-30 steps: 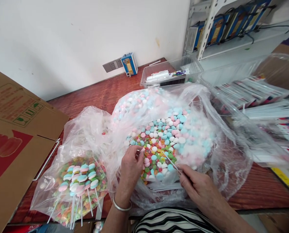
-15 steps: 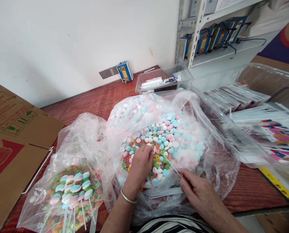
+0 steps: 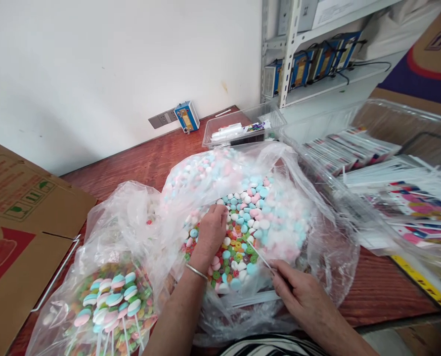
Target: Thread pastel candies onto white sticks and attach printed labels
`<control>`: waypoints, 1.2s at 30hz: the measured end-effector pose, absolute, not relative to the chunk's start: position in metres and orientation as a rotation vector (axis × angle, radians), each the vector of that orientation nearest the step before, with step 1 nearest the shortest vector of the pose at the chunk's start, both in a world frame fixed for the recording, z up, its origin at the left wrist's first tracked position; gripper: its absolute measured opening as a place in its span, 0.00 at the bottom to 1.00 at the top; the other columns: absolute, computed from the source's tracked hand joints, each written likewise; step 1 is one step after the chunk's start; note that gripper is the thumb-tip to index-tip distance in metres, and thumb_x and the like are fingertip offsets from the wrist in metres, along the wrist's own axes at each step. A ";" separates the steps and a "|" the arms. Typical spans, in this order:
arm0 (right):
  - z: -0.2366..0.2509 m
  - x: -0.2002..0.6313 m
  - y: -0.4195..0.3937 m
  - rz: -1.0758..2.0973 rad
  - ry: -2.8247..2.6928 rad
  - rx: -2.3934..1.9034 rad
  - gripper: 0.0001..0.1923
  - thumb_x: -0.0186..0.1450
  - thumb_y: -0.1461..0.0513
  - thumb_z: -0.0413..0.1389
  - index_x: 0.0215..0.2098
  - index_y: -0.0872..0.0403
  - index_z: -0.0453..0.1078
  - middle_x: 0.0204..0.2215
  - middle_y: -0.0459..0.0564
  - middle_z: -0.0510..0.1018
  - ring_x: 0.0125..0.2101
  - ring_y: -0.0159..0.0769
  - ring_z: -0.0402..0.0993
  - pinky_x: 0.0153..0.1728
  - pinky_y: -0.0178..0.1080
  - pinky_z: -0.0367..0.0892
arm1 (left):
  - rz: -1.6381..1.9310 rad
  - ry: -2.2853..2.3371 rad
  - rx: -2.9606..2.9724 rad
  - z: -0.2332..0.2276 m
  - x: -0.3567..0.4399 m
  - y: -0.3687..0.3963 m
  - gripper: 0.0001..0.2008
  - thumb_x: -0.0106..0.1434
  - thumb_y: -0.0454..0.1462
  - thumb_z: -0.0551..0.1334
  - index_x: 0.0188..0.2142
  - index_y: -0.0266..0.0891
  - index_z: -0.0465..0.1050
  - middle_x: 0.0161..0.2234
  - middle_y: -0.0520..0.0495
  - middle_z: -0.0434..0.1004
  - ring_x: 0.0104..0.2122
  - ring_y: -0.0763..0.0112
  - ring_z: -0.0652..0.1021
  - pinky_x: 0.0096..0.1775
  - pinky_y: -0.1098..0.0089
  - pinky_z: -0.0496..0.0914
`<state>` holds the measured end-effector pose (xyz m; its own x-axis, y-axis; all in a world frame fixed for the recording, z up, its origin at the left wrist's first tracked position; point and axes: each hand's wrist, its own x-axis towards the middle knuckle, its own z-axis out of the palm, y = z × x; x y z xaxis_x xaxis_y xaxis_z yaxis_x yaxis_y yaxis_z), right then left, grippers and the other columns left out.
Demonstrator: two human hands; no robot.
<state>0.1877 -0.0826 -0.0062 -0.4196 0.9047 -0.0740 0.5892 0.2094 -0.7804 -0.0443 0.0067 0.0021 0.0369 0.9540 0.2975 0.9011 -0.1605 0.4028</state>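
Observation:
A thin white lollipop stick point(image 3: 262, 258) is pinched between the thumb and fingers of my right hand point(image 3: 304, 291), slanting up to the left over the candies. Whether anything is on its tip I cannot make out. My left hand point(image 3: 212, 230), with a bangle at the wrist, reaches into the pile with fingers curled together; their tips are hidden. Around it lie pink, blue and white round candies point(image 3: 253, 200) and gummy rings point(image 3: 239, 244) in an open clear plastic bag point(image 3: 317, 212). Several finished candy skewers point(image 3: 111, 301) rest on a bag of gummy rings at left.
A cardboard box point(image 3: 23, 217) stands at far left. To the right, a clear bin point(image 3: 339, 190) holds packaged sticks and cards. A smaller clear tray point(image 3: 242, 141) and a blue device point(image 3: 187, 117) sit along the wall. Metal shelving point(image 3: 289, 59) rises behind.
My left hand has moved away from the stick's tip, up and left over the candies. My right hand keeps the stick in nearly the same place. The view has shifted slightly.

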 end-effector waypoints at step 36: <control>0.017 0.150 -0.062 0.964 -1.848 -1.193 0.19 0.71 0.61 0.45 0.57 0.53 0.67 0.41 0.50 0.83 0.38 0.37 0.80 0.41 0.35 0.73 | 1.277 1.086 0.572 0.022 0.002 -0.067 0.15 0.54 0.40 0.71 0.40 0.36 0.78 0.35 0.46 0.80 0.32 0.72 0.78 0.38 0.70 0.74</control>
